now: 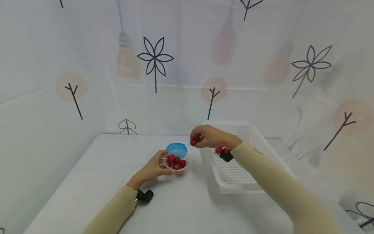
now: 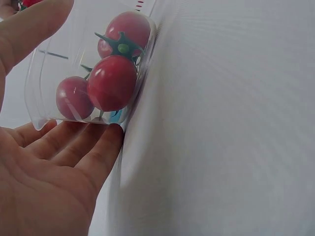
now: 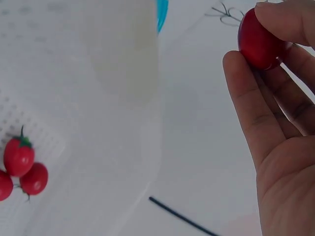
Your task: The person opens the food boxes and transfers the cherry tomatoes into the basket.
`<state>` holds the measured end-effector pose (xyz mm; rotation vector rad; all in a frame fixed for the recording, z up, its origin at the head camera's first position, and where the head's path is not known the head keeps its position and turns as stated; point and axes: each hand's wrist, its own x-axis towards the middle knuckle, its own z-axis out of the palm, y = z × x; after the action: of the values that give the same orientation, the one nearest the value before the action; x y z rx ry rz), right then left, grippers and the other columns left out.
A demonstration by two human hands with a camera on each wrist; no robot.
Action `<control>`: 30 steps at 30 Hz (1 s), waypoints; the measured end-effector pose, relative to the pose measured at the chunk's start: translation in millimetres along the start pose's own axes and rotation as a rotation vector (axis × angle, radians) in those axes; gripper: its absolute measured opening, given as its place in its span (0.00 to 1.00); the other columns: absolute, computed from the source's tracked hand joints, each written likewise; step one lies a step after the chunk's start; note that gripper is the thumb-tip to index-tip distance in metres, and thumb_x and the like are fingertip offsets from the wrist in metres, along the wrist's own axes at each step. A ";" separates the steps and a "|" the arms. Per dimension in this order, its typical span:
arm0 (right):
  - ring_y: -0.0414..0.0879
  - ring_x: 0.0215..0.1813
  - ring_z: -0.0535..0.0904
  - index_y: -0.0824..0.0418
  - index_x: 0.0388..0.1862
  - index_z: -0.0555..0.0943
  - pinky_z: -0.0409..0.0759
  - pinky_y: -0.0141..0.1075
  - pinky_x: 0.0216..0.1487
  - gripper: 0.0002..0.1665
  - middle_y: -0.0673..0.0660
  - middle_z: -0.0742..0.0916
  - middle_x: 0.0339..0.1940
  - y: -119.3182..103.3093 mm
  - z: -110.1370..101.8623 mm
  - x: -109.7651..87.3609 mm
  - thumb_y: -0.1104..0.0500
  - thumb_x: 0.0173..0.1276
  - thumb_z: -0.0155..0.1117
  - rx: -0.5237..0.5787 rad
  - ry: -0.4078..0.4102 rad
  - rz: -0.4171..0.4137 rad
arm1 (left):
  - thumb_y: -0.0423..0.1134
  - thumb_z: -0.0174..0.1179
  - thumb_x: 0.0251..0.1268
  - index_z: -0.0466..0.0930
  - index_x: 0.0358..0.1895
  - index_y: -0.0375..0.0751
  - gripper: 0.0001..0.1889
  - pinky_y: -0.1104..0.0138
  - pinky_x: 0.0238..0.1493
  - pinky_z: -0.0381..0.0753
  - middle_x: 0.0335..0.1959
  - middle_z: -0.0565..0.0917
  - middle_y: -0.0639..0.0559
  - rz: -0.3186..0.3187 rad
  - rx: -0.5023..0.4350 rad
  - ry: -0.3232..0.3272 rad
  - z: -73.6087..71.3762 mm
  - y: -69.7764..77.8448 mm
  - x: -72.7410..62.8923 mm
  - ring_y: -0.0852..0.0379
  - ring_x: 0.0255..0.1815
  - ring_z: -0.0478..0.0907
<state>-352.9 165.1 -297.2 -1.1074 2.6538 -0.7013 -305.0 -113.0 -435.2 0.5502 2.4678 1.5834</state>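
Note:
My left hand (image 1: 154,166) holds a clear plastic cup (image 2: 44,93) with several red cherry tomatoes (image 2: 112,83) inside. In the left wrist view its thumb is on one side of the cup and the fingers are on the other. My right hand (image 1: 212,136) pinches a single cherry tomato (image 3: 261,40) between thumb and fingers, above and to the right of the cup in the head view. Just behind the cup lies a blue lid (image 1: 176,147), partly hidden by it. More cherry tomatoes (image 3: 19,156) sit in the white basket, partly covered by the right wrist in the head view.
The white perforated basket (image 1: 238,188) stands on the right of the white table (image 1: 117,156), beneath my right forearm. A printed cloth (image 1: 187,65) hangs behind and beside the table. Small black devices (image 1: 144,196) are worn on both wrists.

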 end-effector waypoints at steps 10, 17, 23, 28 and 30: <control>0.45 0.43 0.80 0.55 0.46 0.80 0.82 0.36 0.45 0.14 0.50 0.83 0.41 28.9 -15.4 -35.3 0.63 0.61 0.67 0.009 0.098 0.094 | 0.49 0.74 0.47 0.56 0.69 0.44 0.47 0.54 0.62 0.71 0.68 0.65 0.48 -0.003 -0.009 0.010 4.8 3.4 -7.8 0.43 0.68 0.65; 0.45 0.41 0.80 0.58 0.44 0.80 0.81 0.40 0.47 0.14 0.51 0.84 0.38 57.1 -20.1 -57.9 0.64 0.58 0.67 0.009 0.155 0.136 | 0.49 0.75 0.46 0.57 0.69 0.45 0.47 0.53 0.61 0.72 0.68 0.65 0.49 -0.015 -0.016 0.023 7.4 4.6 -10.5 0.43 0.67 0.65; 0.46 0.40 0.79 0.58 0.42 0.80 0.80 0.41 0.45 0.13 0.51 0.84 0.36 81.1 -17.1 -66.0 0.63 0.57 0.68 -0.006 0.162 0.185 | 0.49 0.75 0.46 0.58 0.69 0.45 0.47 0.52 0.62 0.71 0.69 0.65 0.48 -0.019 -0.019 0.027 7.2 5.9 -10.8 0.42 0.68 0.65; 0.46 0.39 0.78 0.61 0.44 0.80 0.79 0.39 0.42 0.14 0.51 0.84 0.36 97.3 -8.9 -67.3 0.65 0.58 0.66 -0.005 0.114 0.234 | 0.49 0.75 0.45 0.58 0.69 0.46 0.47 0.53 0.61 0.71 0.69 0.65 0.48 -0.023 -0.014 0.030 8.3 6.1 -10.4 0.43 0.68 0.65; 0.46 0.38 0.78 0.62 0.44 0.80 0.79 0.38 0.40 0.14 0.51 0.84 0.35 102.6 -4.4 -66.5 0.66 0.57 0.65 0.004 0.083 0.250 | 0.49 0.75 0.46 0.58 0.69 0.46 0.47 0.52 0.61 0.71 0.69 0.65 0.48 -0.025 -0.011 0.031 9.0 5.7 -10.3 0.43 0.68 0.65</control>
<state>-371.3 276.4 -344.4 -0.7406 2.7914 -0.7155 -291.3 -107.4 -434.6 0.4946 2.4767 1.6077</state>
